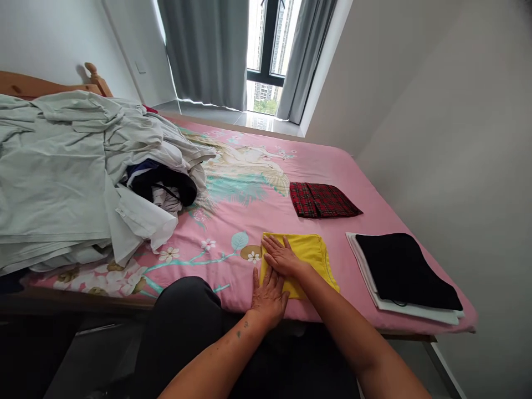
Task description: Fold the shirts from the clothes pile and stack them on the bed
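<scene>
A folded yellow garment lies flat on the pink bedsheet near the bed's front edge. My right hand rests on its left part, palm down with the fingers stretched out and pointing left. Just below it, my left hand lies flat at the garment's lower left edge, fingers spread and pointing away from me. The two hands touch or slightly overlap, and neither grips anything. Parts of the garment's left side are hidden under them.
A large heap of white garments covers the bed's left side, with dark pieces poking out. Behind the yellow garment lies a folded red plaid piece. To the right, a folded black garment sits on white ones. A wall borders the bed's right.
</scene>
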`<action>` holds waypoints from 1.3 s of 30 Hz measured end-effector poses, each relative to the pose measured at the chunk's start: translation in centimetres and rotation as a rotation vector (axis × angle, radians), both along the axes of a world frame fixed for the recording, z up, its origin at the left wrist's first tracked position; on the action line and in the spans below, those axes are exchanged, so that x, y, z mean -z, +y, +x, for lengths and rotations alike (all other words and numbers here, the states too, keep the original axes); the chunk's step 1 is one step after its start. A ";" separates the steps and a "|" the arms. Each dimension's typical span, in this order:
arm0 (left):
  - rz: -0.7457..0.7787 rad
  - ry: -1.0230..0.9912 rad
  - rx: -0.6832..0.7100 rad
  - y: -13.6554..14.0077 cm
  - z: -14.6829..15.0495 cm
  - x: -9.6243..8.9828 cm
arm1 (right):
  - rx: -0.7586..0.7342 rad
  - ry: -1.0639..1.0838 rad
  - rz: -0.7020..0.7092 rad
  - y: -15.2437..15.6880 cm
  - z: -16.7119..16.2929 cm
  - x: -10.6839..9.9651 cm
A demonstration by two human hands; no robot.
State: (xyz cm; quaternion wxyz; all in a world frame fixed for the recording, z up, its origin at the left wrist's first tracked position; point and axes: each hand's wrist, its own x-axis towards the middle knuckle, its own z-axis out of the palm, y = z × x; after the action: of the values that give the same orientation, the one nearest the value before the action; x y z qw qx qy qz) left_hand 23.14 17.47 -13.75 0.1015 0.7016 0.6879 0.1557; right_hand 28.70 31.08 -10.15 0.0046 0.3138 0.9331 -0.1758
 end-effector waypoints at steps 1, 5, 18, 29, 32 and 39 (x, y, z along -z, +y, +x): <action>-0.002 -0.008 -0.003 0.0 0.0 0.1 | 0.022 -0.026 0.007 0.6 -0.5 0.3; -0.011 -0.045 -0.061 -0.7 -0.1 -0.1 | 0.116 -0.053 0.014 3.2 -1.8 0.3; -0.203 -0.120 -0.449 -1.2 -2.9 -4.0 | 0.171 -0.243 -0.222 8.3 -4.3 -2.1; -0.319 -0.457 -0.438 -0.6 -4.4 -4.5 | 0.111 -0.241 -0.445 9.2 -3.5 -4.9; -0.171 -0.777 -0.499 0.6 -5.5 -5.0 | 0.130 -0.129 -0.397 10.7 -2.4 -7.8; 0.330 -1.121 -0.364 9.7 -12.4 -16.6 | 0.252 0.582 -0.070 15.5 1.1 -17.8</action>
State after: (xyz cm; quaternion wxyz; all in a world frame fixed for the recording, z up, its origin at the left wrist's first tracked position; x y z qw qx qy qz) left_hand 10.71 27.15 2.84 0.3099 0.3906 0.6053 0.6205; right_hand 29.79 46.63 7.64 -0.2734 0.3631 0.8425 -0.2892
